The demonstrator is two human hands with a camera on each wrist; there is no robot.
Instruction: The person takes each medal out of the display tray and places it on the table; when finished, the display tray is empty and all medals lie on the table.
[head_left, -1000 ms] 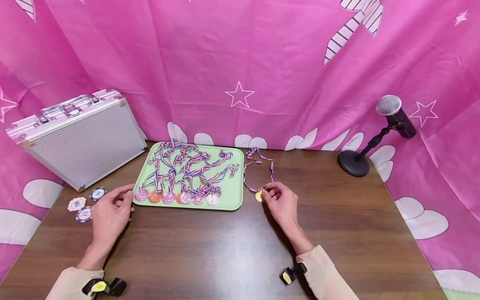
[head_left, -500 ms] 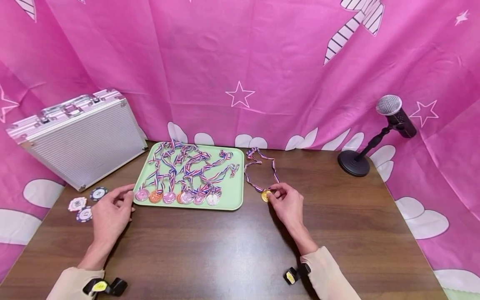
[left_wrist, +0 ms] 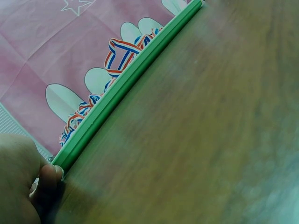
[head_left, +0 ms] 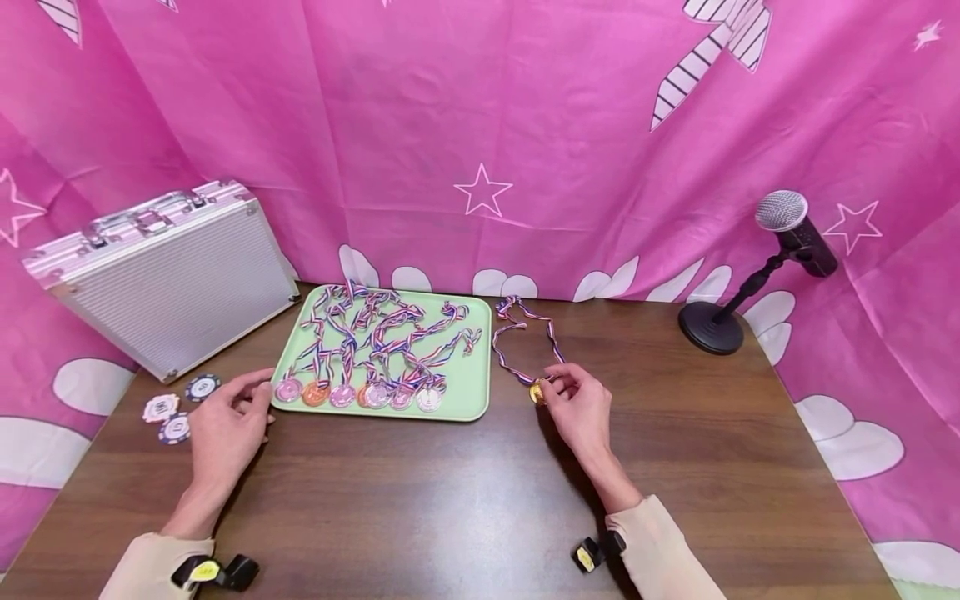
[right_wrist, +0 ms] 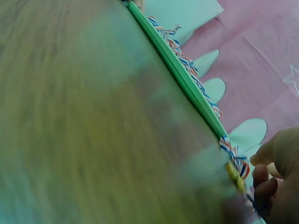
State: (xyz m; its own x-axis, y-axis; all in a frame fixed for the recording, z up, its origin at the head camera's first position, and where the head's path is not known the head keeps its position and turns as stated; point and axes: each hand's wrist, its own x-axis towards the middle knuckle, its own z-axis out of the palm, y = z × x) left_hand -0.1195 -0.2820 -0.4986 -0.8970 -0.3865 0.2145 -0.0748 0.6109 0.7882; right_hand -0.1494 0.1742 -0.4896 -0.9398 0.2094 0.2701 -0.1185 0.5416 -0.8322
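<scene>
**Hand and Medal Positions at the Tray**

On the wooden table [head_left: 465, 500], a green tray [head_left: 471, 392] holds a row of ribboned medals [head_left: 358, 394]. Left hand [head_left: 223, 429] rests at the tray's near-left corner, fingers loosely curled, thumb tip touching the rim. Right hand [head_left: 583, 408] lies just right of the tray, fingertips pinching the gold medal [head_left: 537, 392], whose striped ribbon [head_left: 525, 342] trails toward the backdrop.

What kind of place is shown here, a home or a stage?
Probably a staged tabletop set rather than a lived-in room: a pink star-print cloth hangs behind the wooden table, with a microphone on a stand and a green tray of medals.
</scene>
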